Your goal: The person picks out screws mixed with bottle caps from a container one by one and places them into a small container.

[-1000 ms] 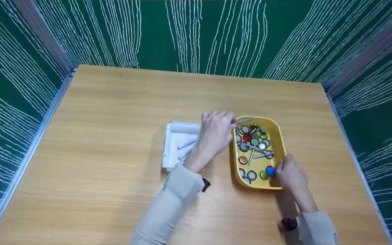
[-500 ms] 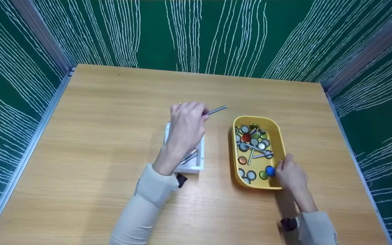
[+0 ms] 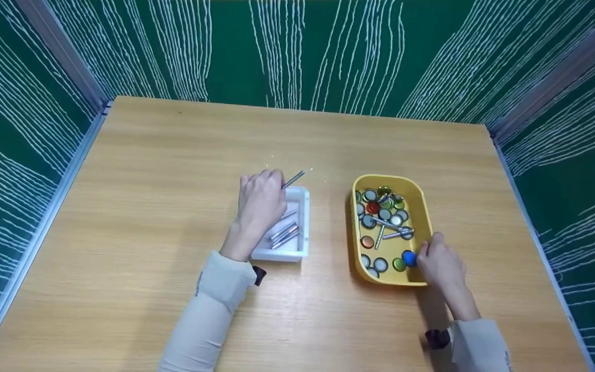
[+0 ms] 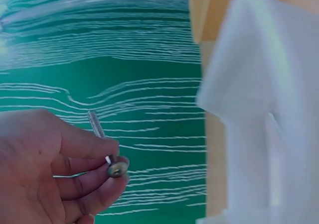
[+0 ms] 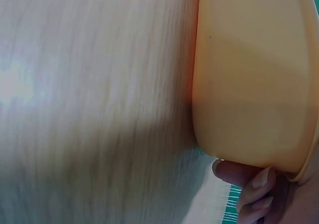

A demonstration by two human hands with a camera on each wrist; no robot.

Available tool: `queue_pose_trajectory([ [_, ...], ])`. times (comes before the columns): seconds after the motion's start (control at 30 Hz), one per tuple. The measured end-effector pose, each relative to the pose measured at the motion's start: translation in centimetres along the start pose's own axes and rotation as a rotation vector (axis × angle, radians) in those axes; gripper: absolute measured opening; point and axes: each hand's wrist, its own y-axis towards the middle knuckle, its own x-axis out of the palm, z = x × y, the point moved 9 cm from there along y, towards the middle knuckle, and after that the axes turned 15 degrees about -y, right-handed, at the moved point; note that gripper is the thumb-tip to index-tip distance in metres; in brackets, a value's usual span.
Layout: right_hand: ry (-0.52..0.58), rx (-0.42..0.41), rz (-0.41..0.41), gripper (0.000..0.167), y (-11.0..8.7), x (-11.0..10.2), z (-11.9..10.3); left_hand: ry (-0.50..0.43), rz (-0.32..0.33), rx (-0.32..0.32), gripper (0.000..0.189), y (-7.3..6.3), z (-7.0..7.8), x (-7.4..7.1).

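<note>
My left hand [image 3: 261, 201] is over the left side of the small white tray [image 3: 305, 222], pinching a bolt [image 3: 293, 179] between thumb and fingers. In the left wrist view the bolt [image 4: 97, 124] shows a threaded shank and a round head with a socket. Several bolts [image 3: 284, 235] lie in the white tray, which my hand partly covers. My right hand [image 3: 443, 264] grips the near right corner of the yellow bin [image 3: 422, 206]. In the right wrist view, fingers [image 5: 261, 178] sit against the outside of the bin wall [image 5: 254, 84].
Inside the yellow bin are several bottle caps [image 3: 380, 264], a blue cap [image 3: 409, 258] and a few bolts [image 3: 395, 225]. The wooden table [image 3: 147, 206] runs back to green walls [image 3: 235, 57] with white lines. Small specks lie behind the tray.
My left hand has carried the bolt leftward from the yellow bin's edge to over the white tray, uncovering the tray's right side. My right hand stays on the bin.
</note>
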Motion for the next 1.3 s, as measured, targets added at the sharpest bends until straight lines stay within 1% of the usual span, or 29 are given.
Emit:
queue_pose_trajectory([
  [0.1, 0.001, 0.001, 0.007, 0.035, 0.1, 0.1, -0.1, 0.106, -0.027, 0.025, 0.018, -0.2, -0.6, 1.0],
  [0.23, 0.004, 0.004, 0.011, 0.034, 0.0, 0.1, 0.0, 0.23, -0.045, 0.068, 0.016, -0.3, -1.0, 2.5],
  [0.3, 0.009, 0.005, 0.011, 0.034, 0.0, 0.1, 0.0, 0.268, -0.071, 0.062, 0.012, -0.2, -1.4, 3.4],
  [0.37, 0.011, 0.007, 0.01, 0.034, 0.0, 0.1, 0.1, 0.29, -0.104, 0.037, 0.01, 0.0, -1.8, 4.4],
  [0.47, 0.012, 0.007, 0.008, 0.034, -0.1, 0.1, 0.1, 0.297, -0.174, -0.04, 0.01, -0.1, -2.6, 5.7],
  [0.57, 0.01, 0.01, 0.012, 0.033, -0.1, 0.0, 0.2, 0.287, -0.221, -0.111, 0.011, -0.3, -3.1, 6.7],
  [0.63, 0.012, 0.008, 0.012, 0.034, -0.1, 0.0, 0.1, 0.284, -0.242, -0.141, 0.01, -0.5, -3.3, 7.2],
  [0.77, 0.008, 0.001, 0.005, 0.035, 0.0, 0.0, 0.1, 0.293, -0.268, -0.15, 0.009, -0.8, -3.7, 8.1],
  [0.87, 0.006, -0.006, 0.009, 0.034, 0.0, 0.0, 0.0, 0.288, -0.292, -0.149, 0.012, -1.0, -4.0, 8.7],
  [1.07, 0.004, -0.018, 0.008, 0.034, 0.0, 0.0, 0.0, 0.259, -0.387, -0.206, 0.016, -1.9, -5.1, 10.2],
  [1.13, 0.001, -0.015, 0.006, 0.034, 0.0, 0.0, 0.0, 0.268, -0.4, -0.212, 0.016, -2.0, -5.3, 10.4],
  [1.3, -0.007, -0.008, 0.004, 0.034, 0.0, 0.1, 0.1, 0.286, -0.4, -0.211, 0.016, -2.1, -5.3, 10.4],
])
